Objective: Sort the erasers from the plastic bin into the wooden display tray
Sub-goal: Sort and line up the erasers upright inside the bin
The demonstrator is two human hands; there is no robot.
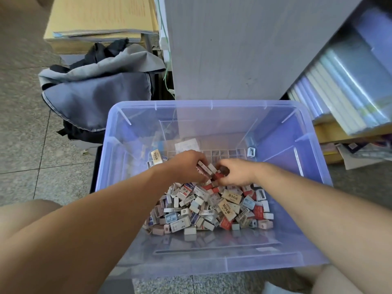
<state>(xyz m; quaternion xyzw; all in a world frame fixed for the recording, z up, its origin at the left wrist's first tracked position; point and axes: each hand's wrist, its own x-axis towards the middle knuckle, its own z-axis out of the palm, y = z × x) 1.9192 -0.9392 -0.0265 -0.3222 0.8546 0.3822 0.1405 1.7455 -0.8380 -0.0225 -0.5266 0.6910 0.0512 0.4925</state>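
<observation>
A clear bluish plastic bin point(110, 158) stands on the floor between my knees. A heap of several small boxed erasers point(212, 206) in white, red, blue and tan fills the near part of its bottom. Both my hands reach into the bin above the far edge of the heap. My left hand point(188, 166) grips a few red-and-white erasers point(206, 169) stacked together. My right hand point(235, 171) pinches a red eraser point(218, 176) right beside them. A clear divided organiser point(224, 153) lies behind my hands. No wooden display tray is in view.
A grey and black bag point(99, 88) lies on the tiled floor to the bin's left, with a cardboard box point(99, 18) behind it. A grey cabinet panel point(244, 45) stands behind the bin. Shelves of wrapped notebooks point(347, 85) are at the right.
</observation>
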